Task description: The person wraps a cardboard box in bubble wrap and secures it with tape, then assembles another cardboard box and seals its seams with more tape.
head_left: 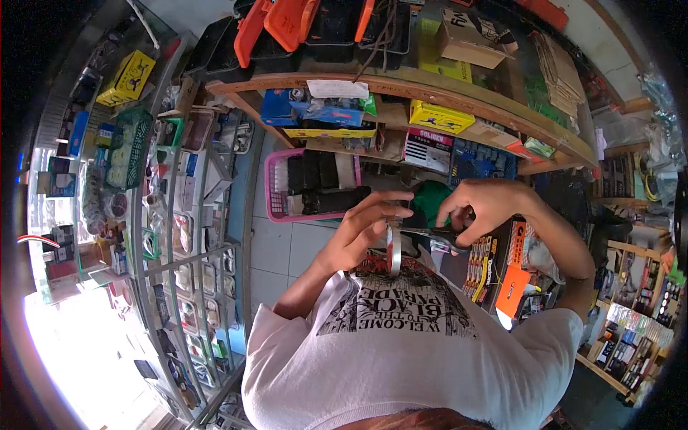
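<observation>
Held up in front of my chest, my left hand grips a narrow roll of tape, seen nearly edge-on with a pale outer band and some red on its side. Its index finger stretches out above the roll. Opposite it, my right hand has thumb and fingers in the dark handles of a pair of scissors. The blades point left toward the roll and the left fingertips, overlapping that area in this view. Below both hands shows my white printed T-shirt.
A pink basket with black packages stands on the tiled floor ahead. Behind it runs a wooden shelf with boxes and orange-lidded bins. Glass display shelves line the left. Stacked boxes and an orange box are close at the right.
</observation>
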The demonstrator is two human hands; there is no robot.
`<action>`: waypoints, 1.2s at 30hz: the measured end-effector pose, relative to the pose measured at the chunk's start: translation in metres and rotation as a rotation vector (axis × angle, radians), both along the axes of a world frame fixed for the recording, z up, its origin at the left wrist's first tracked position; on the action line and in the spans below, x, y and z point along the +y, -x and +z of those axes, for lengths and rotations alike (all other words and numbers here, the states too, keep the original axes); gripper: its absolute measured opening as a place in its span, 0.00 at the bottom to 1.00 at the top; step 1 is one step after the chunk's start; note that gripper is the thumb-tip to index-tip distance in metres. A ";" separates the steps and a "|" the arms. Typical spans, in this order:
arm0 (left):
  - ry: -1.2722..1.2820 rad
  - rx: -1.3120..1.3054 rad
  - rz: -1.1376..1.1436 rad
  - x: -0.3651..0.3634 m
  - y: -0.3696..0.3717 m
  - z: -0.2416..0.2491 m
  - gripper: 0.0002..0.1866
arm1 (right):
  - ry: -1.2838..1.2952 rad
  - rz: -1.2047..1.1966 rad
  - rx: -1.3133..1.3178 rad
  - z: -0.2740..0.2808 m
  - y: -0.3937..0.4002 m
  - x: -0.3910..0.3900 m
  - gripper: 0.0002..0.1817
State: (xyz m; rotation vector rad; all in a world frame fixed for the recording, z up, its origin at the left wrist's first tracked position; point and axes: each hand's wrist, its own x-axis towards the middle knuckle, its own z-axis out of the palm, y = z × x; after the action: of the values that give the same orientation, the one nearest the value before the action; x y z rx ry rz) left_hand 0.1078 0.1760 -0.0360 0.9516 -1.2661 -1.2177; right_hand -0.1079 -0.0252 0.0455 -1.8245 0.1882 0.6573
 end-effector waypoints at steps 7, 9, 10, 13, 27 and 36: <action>-0.081 0.044 -0.005 0.009 -0.004 -0.010 0.21 | 0.035 0.019 0.017 0.001 -0.008 0.002 0.25; -0.130 0.075 0.016 0.012 -0.003 -0.004 0.22 | 0.047 0.026 0.020 0.003 -0.009 0.003 0.25; -0.139 0.066 0.040 0.013 -0.002 -0.006 0.23 | 0.053 0.028 0.021 0.004 -0.010 0.003 0.25; -0.158 0.059 0.083 0.013 0.000 -0.012 0.31 | 0.078 0.033 0.026 0.008 -0.012 0.003 0.24; 0.074 0.082 0.258 0.011 0.012 -0.038 0.45 | 0.711 -0.338 0.007 0.064 0.032 -0.021 0.21; 0.302 -0.444 0.281 0.016 0.011 -0.039 0.35 | 0.877 -0.964 0.048 0.014 0.123 -0.174 0.23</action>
State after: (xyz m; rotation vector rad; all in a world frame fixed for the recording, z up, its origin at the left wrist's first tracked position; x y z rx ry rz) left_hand 0.0970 0.1925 -0.0749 1.1633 -1.5460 -0.5908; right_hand -0.2309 -0.1996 0.0599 -2.1813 1.4611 -0.1236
